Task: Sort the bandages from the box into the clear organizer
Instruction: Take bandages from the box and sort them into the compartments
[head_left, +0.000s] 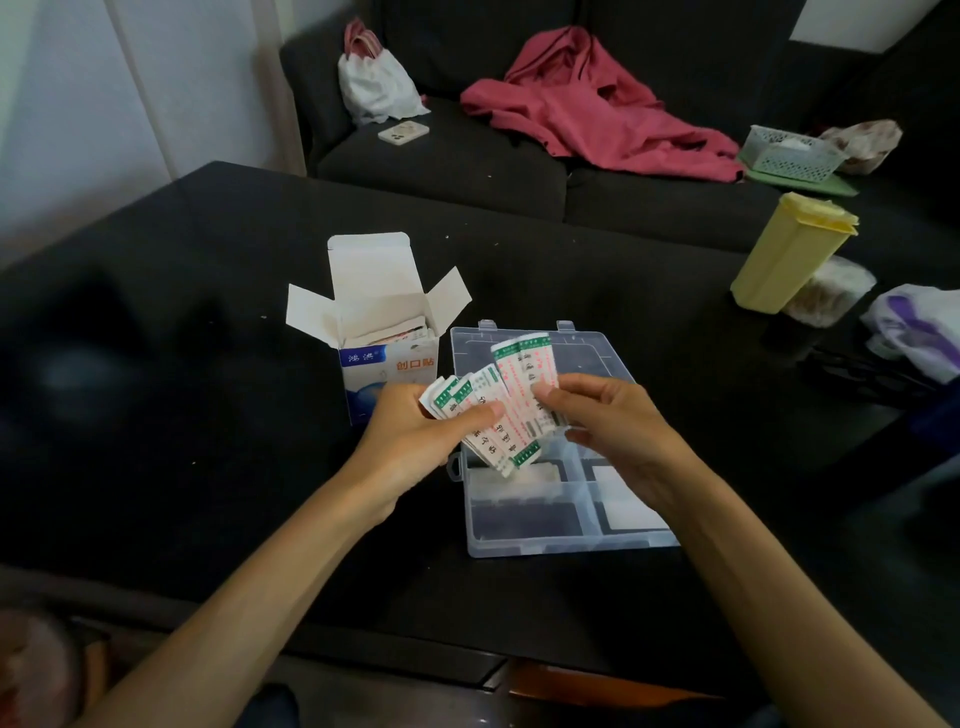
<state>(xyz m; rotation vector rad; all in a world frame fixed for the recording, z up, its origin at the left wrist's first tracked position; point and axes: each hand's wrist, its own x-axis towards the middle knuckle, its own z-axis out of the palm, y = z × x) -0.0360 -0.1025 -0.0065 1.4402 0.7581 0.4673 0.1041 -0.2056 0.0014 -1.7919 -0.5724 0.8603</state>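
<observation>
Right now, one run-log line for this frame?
phase: sorting | left hand: fanned bandages | right hand: pinching bandages above clear organizer, lid open | box: open, bandages inside

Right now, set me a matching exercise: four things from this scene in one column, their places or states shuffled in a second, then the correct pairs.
Things:
1. bandage box
2. clear organizer
3. yellow container
4. pink garment

Places or states:
A. lies on the dark sofa
B. stands with flaps open, left of the organizer
C. lies open beneath both hands, which hold fanned bandages
D. leans at the table's right side

Pairs: 1-B, 2-C, 3-D, 4-A
</observation>
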